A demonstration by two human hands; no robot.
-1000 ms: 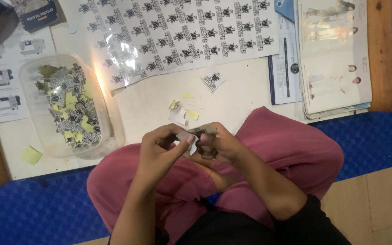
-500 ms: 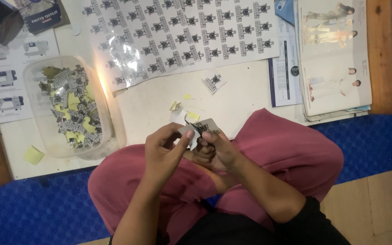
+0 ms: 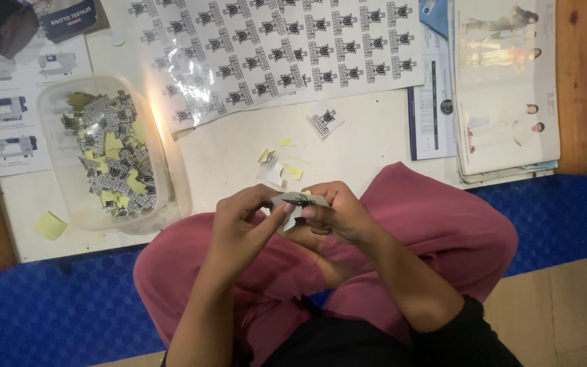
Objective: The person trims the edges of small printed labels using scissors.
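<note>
My left hand and my right hand meet over my lap in pink trousers, at the near edge of the low white table. Both pinch a small flat label piece between fingertips and thumbs; a dark tool may lie under it, but I cannot make it out. Just beyond the hands lie yellow and white paper scraps. One cut-out printed label lies alone farther up the table.
A clear plastic tub at the left holds several cut labels and yellow backing bits. A large sheet of printed labels spreads across the far side. Magazines are stacked at right, leaflets at left. Blue matting covers the floor.
Both hands have shifted slightly and turned the small piece flatter between the fingertips. The view has drifted a little. Nothing on the table has moved.
</note>
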